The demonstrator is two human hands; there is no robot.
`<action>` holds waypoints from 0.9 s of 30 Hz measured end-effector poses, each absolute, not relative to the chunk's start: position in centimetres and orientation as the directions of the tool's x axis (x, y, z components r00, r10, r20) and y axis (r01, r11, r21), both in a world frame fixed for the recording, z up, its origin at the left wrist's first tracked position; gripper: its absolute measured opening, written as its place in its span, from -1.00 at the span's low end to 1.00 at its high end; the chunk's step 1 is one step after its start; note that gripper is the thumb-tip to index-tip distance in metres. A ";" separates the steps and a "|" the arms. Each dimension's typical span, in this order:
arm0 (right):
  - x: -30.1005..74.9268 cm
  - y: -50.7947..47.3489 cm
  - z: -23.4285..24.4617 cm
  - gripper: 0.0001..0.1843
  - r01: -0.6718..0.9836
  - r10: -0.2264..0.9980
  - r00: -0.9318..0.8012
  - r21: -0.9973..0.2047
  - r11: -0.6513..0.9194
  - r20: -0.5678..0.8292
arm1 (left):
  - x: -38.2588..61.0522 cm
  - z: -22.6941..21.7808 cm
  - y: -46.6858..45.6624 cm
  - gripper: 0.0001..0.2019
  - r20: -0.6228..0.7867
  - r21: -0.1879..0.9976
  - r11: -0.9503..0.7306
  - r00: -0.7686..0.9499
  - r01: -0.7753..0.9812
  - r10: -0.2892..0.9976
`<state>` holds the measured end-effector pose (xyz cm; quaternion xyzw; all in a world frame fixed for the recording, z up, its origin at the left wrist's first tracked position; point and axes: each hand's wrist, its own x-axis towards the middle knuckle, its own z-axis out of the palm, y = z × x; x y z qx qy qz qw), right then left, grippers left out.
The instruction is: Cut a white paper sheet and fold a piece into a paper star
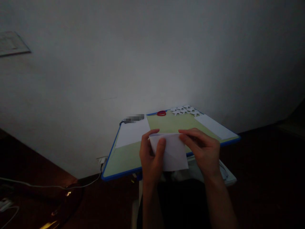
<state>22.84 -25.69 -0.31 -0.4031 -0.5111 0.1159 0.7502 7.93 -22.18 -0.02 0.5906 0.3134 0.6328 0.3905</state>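
A folded white sheet of paper (pixel 173 154) is held up between both hands, in front of the table's near edge. My left hand (pixel 152 156) grips its left side, thumb on the near face and fingers behind. At the top right corner, my right hand (pixel 202 148) pinches the paper between thumb and index finger. The top edge shows a slight gap between layers.
The light green table (pixel 126 162) has a blue rim. On it lie white paper (pixel 131 132), more paper (pixel 214 126), red-handled scissors (pixel 161 113), several small folded paper pieces (pixel 183 110) and a dark blurred object (pixel 133 119). A wall (pixel 152 57) stands behind. A cable (pixel 47 185) runs at left.
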 end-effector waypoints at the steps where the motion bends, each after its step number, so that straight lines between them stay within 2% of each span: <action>1: 22.9 -25.7 -0.3 -0.91 0.241 0.582 0.447 -0.718 0.653 0.679 | 7.8 0.0 -22.2 -0.67 0.501 0.858 -0.496 0.006 -0.132 0.866; 8: 23.3 -25.8 -0.6 -0.83 0.283 0.538 0.416 -0.667 0.689 0.733 | 6.4 -0.2 -21.8 -0.76 0.588 0.805 -0.575 0.060 -0.147 0.807; 13: 23.6 -25.8 -0.7 -0.79 0.342 0.479 0.405 -0.615 0.711 0.779 | 6.2 -0.2 -22.0 -0.81 0.583 0.802 -0.567 0.037 -0.191 0.812; 21: 23.9 -25.8 -0.9 -0.76 0.393 0.404 0.405 -0.555 0.733 0.820 | 5.9 -0.3 -22.1 -0.79 0.635 0.765 -0.592 0.146 -0.255 0.758; 27: 24.0 -25.5 -1.0 -0.78 0.401 0.376 0.372 -0.513 0.759 0.848 | 6.0 -0.7 -21.9 -0.73 0.706 0.694 -0.657 0.097 -0.295 0.702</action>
